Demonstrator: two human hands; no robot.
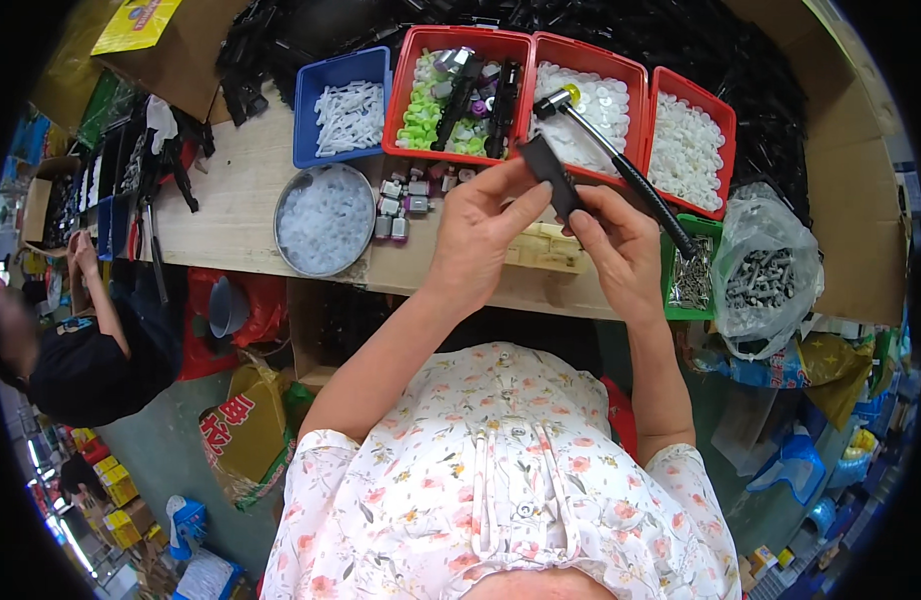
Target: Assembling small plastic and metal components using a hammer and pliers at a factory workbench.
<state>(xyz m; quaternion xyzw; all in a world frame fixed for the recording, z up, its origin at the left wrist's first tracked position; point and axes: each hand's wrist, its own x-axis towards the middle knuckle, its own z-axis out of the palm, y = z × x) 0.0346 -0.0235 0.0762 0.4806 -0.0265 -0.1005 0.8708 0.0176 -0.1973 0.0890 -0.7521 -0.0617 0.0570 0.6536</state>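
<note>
Between my two hands is a dark, narrow plastic part (552, 176), held slantwise above the bench's front edge. My left hand (486, 225) pinches it from the left with thumb and fingers. At its lower right end, my right hand (619, 245) grips it with thumb and forefinger. Beneath them a pale yellow block (548, 250) sits on the bench, partly hidden by the hands. A hammer (631, 172) with a yellow-tipped head and black handle lies across the red bins, just beyond my right hand. Small silver motors (392, 206) stand in a group left of my left hand.
Red bins (409, 95) hold white and green small parts plus black pieces. A blue bin (301, 120) and a round metal bowl (278, 225) stand left. A green tray (708, 228) of screws and a plastic bag (781, 235) of metal parts stand right. A co-worker (101, 340) works far left.
</note>
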